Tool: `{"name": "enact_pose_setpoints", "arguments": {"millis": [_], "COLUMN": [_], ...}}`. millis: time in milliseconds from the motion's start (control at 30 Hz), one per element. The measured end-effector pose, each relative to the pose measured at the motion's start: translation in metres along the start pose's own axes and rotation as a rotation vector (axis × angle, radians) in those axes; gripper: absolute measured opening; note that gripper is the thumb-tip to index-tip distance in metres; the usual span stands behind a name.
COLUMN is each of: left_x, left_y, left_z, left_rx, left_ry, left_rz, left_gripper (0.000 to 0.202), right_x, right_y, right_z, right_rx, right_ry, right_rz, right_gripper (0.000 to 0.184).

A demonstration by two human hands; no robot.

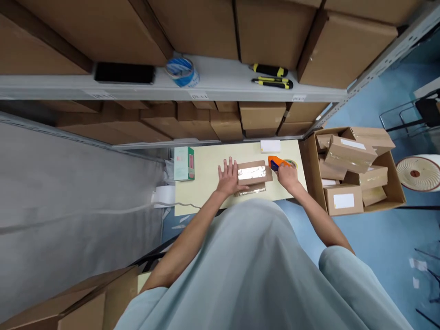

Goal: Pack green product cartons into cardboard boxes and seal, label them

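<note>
A small cardboard box [252,169] with a shiny strip of clear tape along its top lies on the cream tabletop [213,158]. My left hand [228,179] rests at the box's left end, fingers spread, thumb along its near side. Just beyond the box's right end, my right hand [288,177] is closed around an orange and dark-blue tape dispenser [275,162]. A roll of tape shows on the dispenser, partly behind my hand. On the near side of the box, another taped cardboard surface [253,189] shows; whether it is a second box I cannot tell.
A green-and-white carton [184,163] stands left, a stack of white labels [270,146] at the back. Right of the table, a large open carton [312,181] holds several taped boxes. Overhead, a shelf [223,89] carries cutters [273,83], a tape roll [181,72] and large boxes.
</note>
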State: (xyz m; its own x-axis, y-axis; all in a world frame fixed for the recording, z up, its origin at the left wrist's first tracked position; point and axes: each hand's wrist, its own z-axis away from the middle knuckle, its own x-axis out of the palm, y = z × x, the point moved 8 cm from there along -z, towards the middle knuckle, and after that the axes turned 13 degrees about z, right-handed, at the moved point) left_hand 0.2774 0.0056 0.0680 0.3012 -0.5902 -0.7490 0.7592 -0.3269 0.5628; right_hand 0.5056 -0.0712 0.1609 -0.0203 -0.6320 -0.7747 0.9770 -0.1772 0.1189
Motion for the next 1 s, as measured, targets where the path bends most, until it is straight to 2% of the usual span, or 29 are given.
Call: {"name": "enact_pose_setpoints", "arguments": {"millis": [100,200,300,400,467,533,633,733,800,933,1000], "left_x": [-0.029,-0.081,-0.142,-0.196,-0.224,-0.242,-0.250,-0.239,-0.226,-0.194,-0.171], "left_y": [0.035,0.066,0.084,0.092,0.096,0.099,0.102,0.100,0.094,0.073,0.057], "left_z": [-0.014,-0.030,-0.042,-0.053,-0.060,-0.065,-0.068,-0.063,-0.057,-0.039,-0.022], "left_rx": [0.117,0.235,0.278,0.278,0.270,0.256,0.238,0.215,0.190,0.149,0.138], "left_ry": [0.123,0.294,0.440,0.550,0.596,0.628,0.656,0.652,0.633,0.578,0.559], "left_rz": [0.119,0.195,0.189,0.175,0.165,0.162,0.183,0.210,0.235,0.307,0.326], "left_gripper": [0.156,0.159,0.159,0.159,0.160,0.159,0.155,0.152,0.150,0.145,0.139], "right_x": [-0.032,-0.076,-0.139,-0.210,-0.254,-0.290,-0.320,-0.328,-0.330,-0.328,-0.313], "right_y": [0.003,-0.014,-0.034,-0.053,-0.065,-0.075,-0.091,-0.100,-0.103,-0.101,-0.093], "right_z": [0.002,-0.006,-0.017,-0.032,-0.047,-0.068,-0.104,-0.132,-0.140,-0.129,-0.111], "right_rx": [0.084,0.018,-0.081,-0.152,-0.172,-0.156,-0.152,-0.123,-0.109,-0.122,-0.131], "right_ry": [0.117,0.228,0.417,0.586,0.664,0.706,0.661,0.608,0.617,0.718,0.814], "right_rz": [0.005,0.011,0.016,0.013,0.015,0.014,0.035,0.059,0.072,0.079,0.047], "right_gripper": [0.049,0.053,0.050,0.048,0.047,0.046,0.043,0.043,0.046,0.055,0.062]}}
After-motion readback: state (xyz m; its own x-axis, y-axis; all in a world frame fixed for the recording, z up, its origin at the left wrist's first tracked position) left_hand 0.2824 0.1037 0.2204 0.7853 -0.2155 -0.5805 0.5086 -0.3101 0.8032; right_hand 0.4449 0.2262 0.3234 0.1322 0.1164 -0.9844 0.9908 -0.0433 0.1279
